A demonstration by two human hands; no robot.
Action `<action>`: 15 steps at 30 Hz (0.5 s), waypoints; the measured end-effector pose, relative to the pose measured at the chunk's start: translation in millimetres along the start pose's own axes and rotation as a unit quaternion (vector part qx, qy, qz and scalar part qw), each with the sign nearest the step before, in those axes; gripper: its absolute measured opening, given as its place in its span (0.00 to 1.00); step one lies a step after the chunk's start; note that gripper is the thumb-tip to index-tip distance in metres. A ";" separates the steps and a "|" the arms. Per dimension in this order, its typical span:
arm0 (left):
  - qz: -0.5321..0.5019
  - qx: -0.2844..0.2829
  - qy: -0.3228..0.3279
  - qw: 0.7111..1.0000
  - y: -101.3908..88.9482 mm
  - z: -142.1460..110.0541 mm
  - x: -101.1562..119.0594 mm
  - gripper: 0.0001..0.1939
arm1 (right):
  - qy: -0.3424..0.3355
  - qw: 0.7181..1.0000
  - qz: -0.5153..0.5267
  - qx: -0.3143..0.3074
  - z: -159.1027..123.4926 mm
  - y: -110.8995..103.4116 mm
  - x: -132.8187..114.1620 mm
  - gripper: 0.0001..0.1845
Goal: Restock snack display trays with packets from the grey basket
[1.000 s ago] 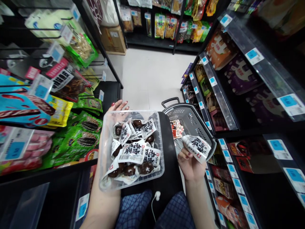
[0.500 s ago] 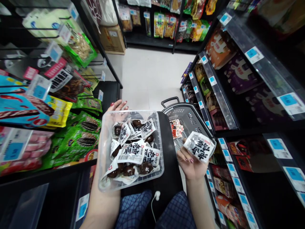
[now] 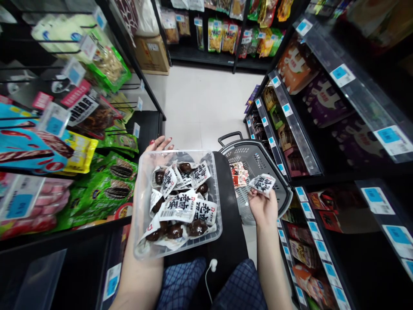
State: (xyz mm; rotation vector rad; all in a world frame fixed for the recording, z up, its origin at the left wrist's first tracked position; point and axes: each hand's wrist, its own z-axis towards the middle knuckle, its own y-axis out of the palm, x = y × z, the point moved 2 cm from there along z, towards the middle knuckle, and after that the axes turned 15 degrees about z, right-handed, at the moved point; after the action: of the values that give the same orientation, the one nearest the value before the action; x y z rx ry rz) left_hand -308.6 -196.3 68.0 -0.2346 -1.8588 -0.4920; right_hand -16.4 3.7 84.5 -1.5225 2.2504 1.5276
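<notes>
With right hand (image 3: 263, 209), pinching 1 white packet (image 3: 263, 183) over the basket (image 3: 263, 161); with left hand (image 3: 158, 145) outspread, supporting the tub (image 3: 217, 193); could spill its packets (image 3: 178, 207) by tilting too far.

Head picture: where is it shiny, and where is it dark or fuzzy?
Head view: light glints off the brown snacks in the clear tub; in the head view's top right corner, the packets look dim and smeary; in the head view, shadow blackens the lower right shelf.

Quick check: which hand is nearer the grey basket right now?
Right. The right hand appears over the grey basket's near side, holding a white packet; the left hand is farther off to the left, at the clear tub.
</notes>
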 end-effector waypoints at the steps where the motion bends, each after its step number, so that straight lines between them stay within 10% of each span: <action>1: -0.001 0.020 -0.018 1.000 0.6 0.9 0.9 0.13 | -0.017 0.997 -0.047 0.052 14.9 -16.2 1.2 0.11; 8: -0.029 0.055 -0.062 0.996 4.5 2.4 7.4 0.14 | 0.001 0.977 -0.171 0.128 74.0 -103.0 36.7 0.13; 15: -0.037 0.026 -0.047 0.998 2.1 4.6 2.6 0.12 | 0.025 0.962 -0.270 0.035 103.1 -66.1 62.8 0.15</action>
State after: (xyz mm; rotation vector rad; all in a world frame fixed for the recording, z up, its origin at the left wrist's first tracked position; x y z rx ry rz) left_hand -312.6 -192.6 69.7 -0.1566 -1.9747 -0.4894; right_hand -49.4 31.6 -46.2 -1.9515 1.6717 1.2408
